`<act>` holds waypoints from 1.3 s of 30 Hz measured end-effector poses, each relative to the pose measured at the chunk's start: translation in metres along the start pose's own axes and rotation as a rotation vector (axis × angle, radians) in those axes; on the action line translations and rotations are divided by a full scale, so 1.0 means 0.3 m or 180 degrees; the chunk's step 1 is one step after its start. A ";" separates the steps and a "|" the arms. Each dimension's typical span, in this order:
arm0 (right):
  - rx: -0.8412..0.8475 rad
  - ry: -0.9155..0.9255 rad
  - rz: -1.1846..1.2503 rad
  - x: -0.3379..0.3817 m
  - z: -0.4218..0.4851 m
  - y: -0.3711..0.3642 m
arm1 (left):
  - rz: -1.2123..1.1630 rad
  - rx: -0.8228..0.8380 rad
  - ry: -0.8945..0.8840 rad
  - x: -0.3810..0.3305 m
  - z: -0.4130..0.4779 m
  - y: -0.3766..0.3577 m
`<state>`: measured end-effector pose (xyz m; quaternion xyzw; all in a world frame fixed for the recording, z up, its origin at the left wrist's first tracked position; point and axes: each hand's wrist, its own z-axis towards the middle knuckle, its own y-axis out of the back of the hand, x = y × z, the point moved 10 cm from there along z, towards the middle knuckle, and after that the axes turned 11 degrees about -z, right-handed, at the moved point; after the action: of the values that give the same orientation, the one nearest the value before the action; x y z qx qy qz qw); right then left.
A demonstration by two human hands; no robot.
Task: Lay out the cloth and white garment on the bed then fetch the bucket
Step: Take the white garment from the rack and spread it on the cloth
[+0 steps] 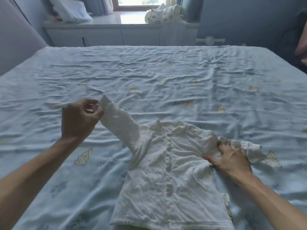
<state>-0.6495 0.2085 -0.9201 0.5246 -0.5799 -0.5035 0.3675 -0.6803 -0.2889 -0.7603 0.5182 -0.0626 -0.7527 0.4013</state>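
A small white buttoned garment (171, 176) lies front-up on the near part of the bed (149, 72), collar away from me. My left hand (81, 118) pinches the cuff of its left sleeve and holds that sleeve stretched up and out, just off the sheet. My right hand (230, 158) presses down where the bunched right sleeve meets the body, fingers curled into the fabric. A separate cloth and the bucket are not in view.
The bed wears a wrinkled light-blue sheet with yellow cartoon prints. A padded headboard (16, 39) rises at the left. Beyond the far edge stand a white window bench (103, 34) with pillows, a patterned bundle (164, 14) and a small fan (210, 41).
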 end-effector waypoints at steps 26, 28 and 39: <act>-0.0428 0.0275 0.0057 0.061 0.052 0.136 | -0.0092 0.2631 -0.0797 -0.084 -0.349 -0.585; -0.1080 0.0933 0.0093 0.204 0.012 0.267 | -0.0206 0.2815 -0.0573 -0.073 -0.370 -0.706; -0.0592 0.1851 0.0190 0.626 0.145 0.156 | -0.0733 0.2499 -0.0298 0.108 -0.418 -0.808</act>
<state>-0.7359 0.0305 -0.9036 0.5936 -0.4170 -0.3720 0.5791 -0.7117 -0.1079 -0.9647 0.6008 -0.3048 -0.7344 0.0829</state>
